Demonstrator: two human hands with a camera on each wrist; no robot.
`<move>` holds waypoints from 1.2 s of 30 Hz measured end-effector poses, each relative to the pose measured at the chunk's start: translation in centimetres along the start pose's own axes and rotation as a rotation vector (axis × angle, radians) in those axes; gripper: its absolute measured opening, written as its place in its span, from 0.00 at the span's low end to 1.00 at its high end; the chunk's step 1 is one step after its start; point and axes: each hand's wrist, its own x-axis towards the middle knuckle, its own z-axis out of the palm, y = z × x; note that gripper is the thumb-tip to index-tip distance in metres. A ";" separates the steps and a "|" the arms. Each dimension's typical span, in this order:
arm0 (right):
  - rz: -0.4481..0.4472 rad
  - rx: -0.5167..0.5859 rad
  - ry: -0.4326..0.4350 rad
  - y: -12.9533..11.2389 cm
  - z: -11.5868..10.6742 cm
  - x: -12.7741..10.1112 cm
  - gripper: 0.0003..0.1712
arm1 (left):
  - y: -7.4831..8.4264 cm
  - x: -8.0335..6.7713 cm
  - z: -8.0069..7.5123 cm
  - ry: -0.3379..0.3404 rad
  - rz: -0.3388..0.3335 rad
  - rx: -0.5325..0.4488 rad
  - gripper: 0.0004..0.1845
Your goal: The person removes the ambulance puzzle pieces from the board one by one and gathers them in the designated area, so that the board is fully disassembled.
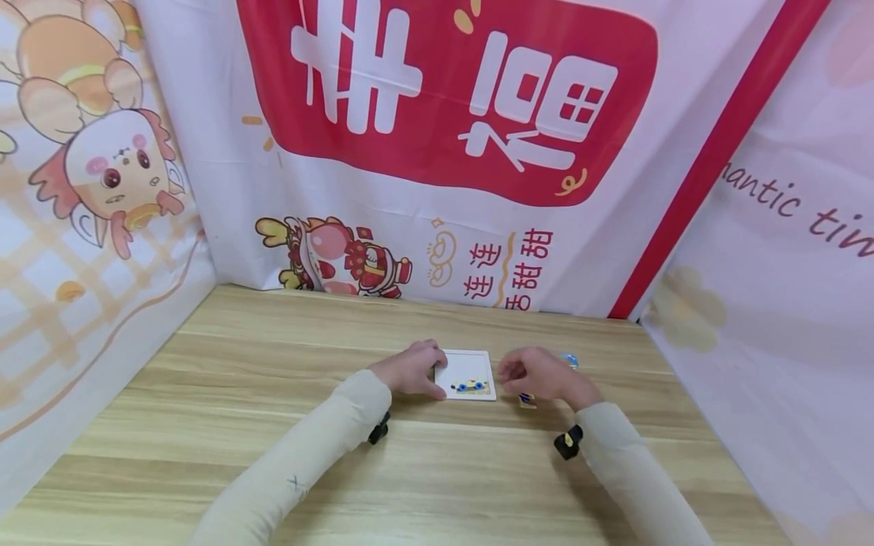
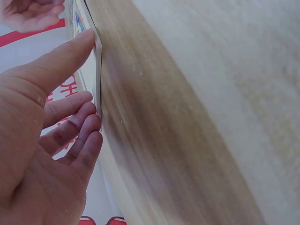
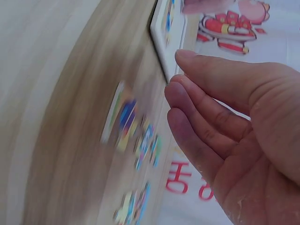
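Observation:
A flat white puzzle tray (image 1: 464, 365) lies on the table, with colourful pieces (image 1: 471, 387) showing blue round shapes along its near side. My left hand (image 1: 414, 370) holds the tray's left edge, thumb at the near corner and fingers farther up. In the left wrist view, the thumb (image 2: 70, 58) and the bent fingertips meet the thin edge. My right hand (image 1: 539, 373) hovers just right of the tray, fingers loosely bent and nothing between them. Below it in the right wrist view are loose puzzle pieces, one purple and yellow (image 3: 125, 119), others multicoloured (image 3: 145, 143).
More loose pieces (image 3: 131, 206) lie to the right, one blue piece (image 1: 570, 360) showing beyond my right hand. The wood-grain table (image 1: 437, 478) is bounded by printed cloth at the back (image 1: 580, 250), left and right.

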 end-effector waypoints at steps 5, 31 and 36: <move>-0.035 -0.011 -0.026 -1.6 0.7 1.7 0.13 | -0.1 0.0 0.0 -0.004 -0.005 -0.002 0.33; -0.115 -0.138 -0.028 -3.7 2.5 3.5 0.12 | 0.8 1.0 0.0 0.000 0.060 0.069 0.26; -0.165 -0.169 -0.001 -3.6 2.7 3.4 0.11 | 1.1 1.3 0.5 0.009 0.120 0.052 0.24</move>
